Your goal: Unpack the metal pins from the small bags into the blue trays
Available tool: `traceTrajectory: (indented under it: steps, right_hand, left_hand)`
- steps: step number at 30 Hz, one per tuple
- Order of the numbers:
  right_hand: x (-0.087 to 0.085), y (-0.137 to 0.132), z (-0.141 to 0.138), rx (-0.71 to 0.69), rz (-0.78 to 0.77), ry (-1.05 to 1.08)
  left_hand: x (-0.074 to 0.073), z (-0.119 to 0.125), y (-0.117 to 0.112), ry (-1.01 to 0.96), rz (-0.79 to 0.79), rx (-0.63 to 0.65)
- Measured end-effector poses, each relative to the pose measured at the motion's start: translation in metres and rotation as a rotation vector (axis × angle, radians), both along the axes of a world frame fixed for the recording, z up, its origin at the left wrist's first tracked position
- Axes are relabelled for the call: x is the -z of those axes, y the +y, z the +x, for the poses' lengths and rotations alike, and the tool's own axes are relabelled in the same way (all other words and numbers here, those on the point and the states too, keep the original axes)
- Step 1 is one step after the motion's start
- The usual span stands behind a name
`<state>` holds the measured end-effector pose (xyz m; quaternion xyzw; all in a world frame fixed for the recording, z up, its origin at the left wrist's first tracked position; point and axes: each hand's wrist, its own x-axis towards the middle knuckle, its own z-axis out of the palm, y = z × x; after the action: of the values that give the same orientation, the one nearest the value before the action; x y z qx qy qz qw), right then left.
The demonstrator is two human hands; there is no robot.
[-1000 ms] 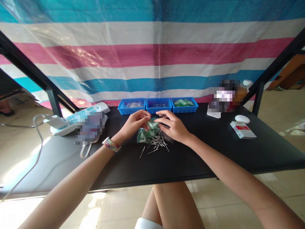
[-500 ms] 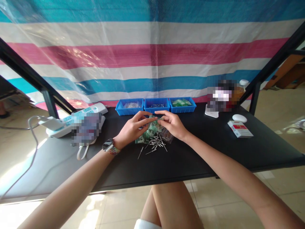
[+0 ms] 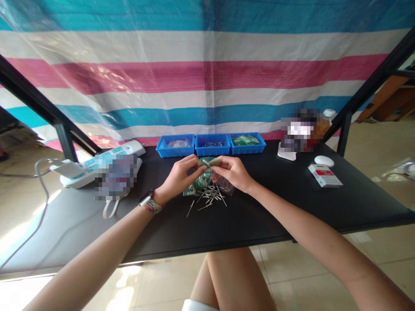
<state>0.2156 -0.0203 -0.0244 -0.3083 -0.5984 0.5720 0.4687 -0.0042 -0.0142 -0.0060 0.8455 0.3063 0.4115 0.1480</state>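
Between my two hands a small green plastic bag point(image 3: 206, 162) is pinched at both sides, just above the table. My left hand point(image 3: 181, 175) is closed on its left side, thumb against fingers. On the right side my right hand point(image 3: 234, 172) grips it the same way. Below lie more green bags point(image 3: 192, 189) with small parts in them. A loose heap of metal blind rivets point(image 3: 212, 194) is spread in front of these, with one rivet point(image 3: 190, 208) apart to the left. A clear bag point(image 3: 227, 186) is partly hidden under my right hand.
Behind my hands three blue bins point(image 3: 212, 150) stand in a row, holding clear bags, rivets and green bags. A power strip point(image 3: 110, 157) with a cable is at the left. To the right are a small box point(image 3: 325, 176), a white rounded object point(image 3: 324, 161) and a bottle point(image 3: 328, 119).
My fingers have closed from a looser, spread pose into a pinch on the green bag, which is now held stretched between both hands. The rivets have not moved.
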Motion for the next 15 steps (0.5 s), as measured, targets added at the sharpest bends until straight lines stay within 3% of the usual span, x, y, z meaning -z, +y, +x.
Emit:
traceTrajectory:
  steps: [3, 6, 11, 15]
  right_hand:
    - [-0.001, 0.001, -0.001, -0.004, -0.054, 0.02]
    - [-0.004, 0.008, 0.006, 0.091, -0.035, 0.051]
    - [-0.008, 0.04, 0.047, 0.576, 0.248, -0.007]
    - [-0.008, 0.06, 0.091, 0.905, 0.553, -0.383]
  left_hand:
    - [0.0, -0.003, 0.0, 0.022, -0.031, -0.006]
    - [0.0, -0.006, 0.0, 0.07, -0.095, 0.019]
    - [0.0, -0.009, 0.0, 0.053, -0.197, -0.019]
    - [0.002, -0.008, -0.001, 0.042, -0.236, -0.05]
